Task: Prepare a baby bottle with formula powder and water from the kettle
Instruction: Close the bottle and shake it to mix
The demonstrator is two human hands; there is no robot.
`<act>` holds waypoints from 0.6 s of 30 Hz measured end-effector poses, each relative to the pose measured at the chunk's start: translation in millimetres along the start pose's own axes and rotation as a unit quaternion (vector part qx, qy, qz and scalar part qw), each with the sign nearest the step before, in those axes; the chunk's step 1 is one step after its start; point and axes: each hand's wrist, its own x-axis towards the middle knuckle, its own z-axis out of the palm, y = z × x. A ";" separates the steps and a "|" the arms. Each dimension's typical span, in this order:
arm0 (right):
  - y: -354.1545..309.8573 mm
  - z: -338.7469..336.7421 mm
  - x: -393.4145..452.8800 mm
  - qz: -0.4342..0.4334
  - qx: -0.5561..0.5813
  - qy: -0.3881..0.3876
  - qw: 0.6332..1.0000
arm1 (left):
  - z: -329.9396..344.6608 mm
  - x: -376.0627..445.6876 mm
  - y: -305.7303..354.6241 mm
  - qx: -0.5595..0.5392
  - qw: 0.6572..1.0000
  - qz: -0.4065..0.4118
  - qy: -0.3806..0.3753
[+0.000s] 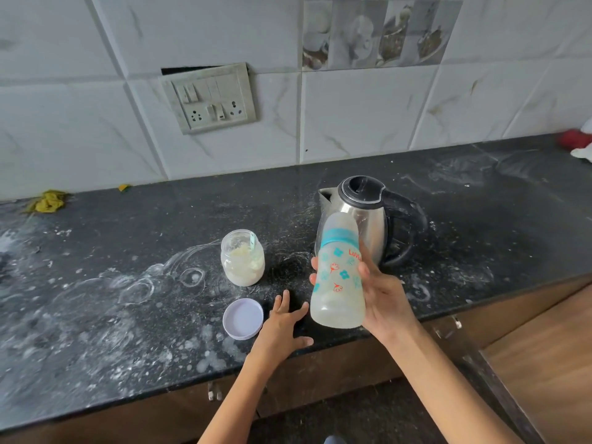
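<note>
The right hand is gripping the capped, flower-printed translucent baby bottle above the dark stone worktop — seemingly already filled — while the left hand is resting flat, fingers spread; mixing probably remains.

A dark speckled stone counter, streaked with white powdery smears, runs beneath the hands, backed beyond them by a wall of pale marbled tiles bearing a grimy switch panel, with brown wooden cabinet fronts below the edge.
</note>
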 end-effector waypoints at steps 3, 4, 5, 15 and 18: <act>-0.2 3.0 -0.8 0.010 0.007 -0.002 1.000 | 0.0 0.9 -0.5 0.000 1.000 -0.003 -0.006; 0.1 3.3 -0.6 0.012 0.004 -0.005 1.000 | 0.2 1.2 -0.9 -0.002 1.000 -0.003 -0.006; 0.4 3.9 -0.8 0.014 -0.002 -0.010 1.000 | 0.0 0.8 -0.5 -0.003 1.000 -0.004 -0.007; 6.1 2.5 -0.9 -0.005 0.017 0.062 0.998 | -1.2 0.5 -0.2 -0.005 1.000 -0.007 -0.011; 9.6 7.2 3.4 0.000 0.105 0.055 0.993 | -2.6 0.0 1.1 0.012 1.000 -0.012 -0.021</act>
